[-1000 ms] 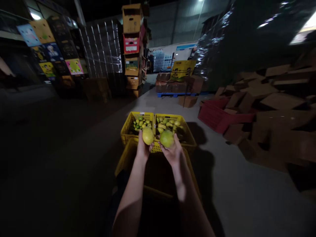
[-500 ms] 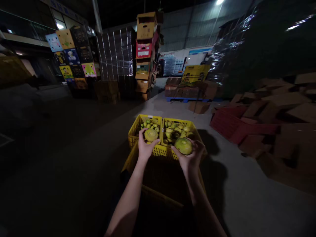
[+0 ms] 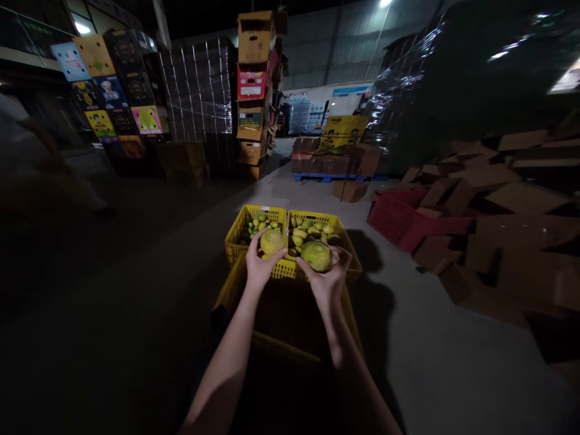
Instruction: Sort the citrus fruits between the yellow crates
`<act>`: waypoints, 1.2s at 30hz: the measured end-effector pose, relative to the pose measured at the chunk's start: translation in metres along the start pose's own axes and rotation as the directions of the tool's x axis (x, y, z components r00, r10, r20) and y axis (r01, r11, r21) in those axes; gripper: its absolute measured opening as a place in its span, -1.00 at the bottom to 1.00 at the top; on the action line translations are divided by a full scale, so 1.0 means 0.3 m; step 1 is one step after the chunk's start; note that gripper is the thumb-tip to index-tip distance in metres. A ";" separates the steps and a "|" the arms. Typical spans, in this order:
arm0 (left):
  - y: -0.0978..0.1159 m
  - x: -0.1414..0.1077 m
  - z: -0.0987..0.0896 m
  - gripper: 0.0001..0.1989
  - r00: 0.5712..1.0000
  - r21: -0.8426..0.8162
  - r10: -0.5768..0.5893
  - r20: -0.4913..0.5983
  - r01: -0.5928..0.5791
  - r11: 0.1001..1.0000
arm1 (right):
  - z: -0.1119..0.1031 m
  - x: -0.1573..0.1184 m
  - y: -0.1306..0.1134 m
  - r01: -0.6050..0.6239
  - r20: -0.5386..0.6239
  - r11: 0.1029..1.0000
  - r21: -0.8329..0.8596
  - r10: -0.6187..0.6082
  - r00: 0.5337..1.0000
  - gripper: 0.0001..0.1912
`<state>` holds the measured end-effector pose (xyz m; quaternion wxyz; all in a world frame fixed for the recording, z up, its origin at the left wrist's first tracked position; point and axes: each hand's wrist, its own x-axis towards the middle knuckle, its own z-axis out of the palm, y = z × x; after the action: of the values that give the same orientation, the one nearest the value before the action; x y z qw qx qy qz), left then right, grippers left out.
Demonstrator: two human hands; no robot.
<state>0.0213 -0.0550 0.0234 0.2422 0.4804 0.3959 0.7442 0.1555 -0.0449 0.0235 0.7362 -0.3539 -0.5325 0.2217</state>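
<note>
My left hand [image 3: 259, 266] is closed around a yellow mango [image 3: 272, 241], thumb and fingers on its sides. In my right hand [image 3: 333, 275] is a larger, greener mango [image 3: 316, 256], gripped from the right and below. Both fruits are held up side by side, a small gap between them. Behind them stand two yellow plastic crates. The left crate [image 3: 233, 235] has small green and yellow fruit inside, and the right crate [image 3: 348, 241] has larger yellow-green mangoes. Nearer to me, under my forearms, is another yellow crate [image 3: 226, 290] with a dark interior.
Red crates [image 3: 399, 217] and a heap of flattened cardboard [image 3: 502, 241] lie on the right. Stacked cartons [image 3: 255, 90] and wrapped pallets [image 3: 199, 96] rise behind. A blue pallet [image 3: 328, 177] carries boxes. A blurred person [image 3: 31, 157] is at the far left.
My right hand has brought its mango closer to the left one, and both mangoes have turned somewhat. The view has swung slightly right. A person shows more clearly at the left.
</note>
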 end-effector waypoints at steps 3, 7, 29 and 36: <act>-0.001 0.000 0.006 -0.39 0.993 -0.118 -0.122 -0.007 0.120 0.986 | 0.000 0.001 0.010 -0.167 -0.040 0.982 0.093 0.171 0.984 -0.31; 0.000 0.009 0.013 -0.48 0.881 -0.307 -0.472 0.016 0.454 0.837 | -0.003 0.007 0.004 -0.490 0.087 0.807 0.329 0.491 0.867 -0.43; 0.042 -0.046 0.026 -0.35 0.607 -0.631 -0.590 0.532 0.749 0.201 | -0.017 -0.026 -0.044 -0.696 0.417 0.304 0.650 0.623 0.662 -0.74; 0.028 -0.053 0.037 -0.53 0.657 -0.611 -0.625 0.423 0.716 0.339 | -0.024 -0.022 -0.061 -0.683 0.352 0.377 0.626 0.645 0.679 -0.68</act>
<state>0.0384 -0.0675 0.0244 0.7189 0.1742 0.2071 0.6402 0.1591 -0.0636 0.0318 0.6467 -0.2148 -0.2318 0.6942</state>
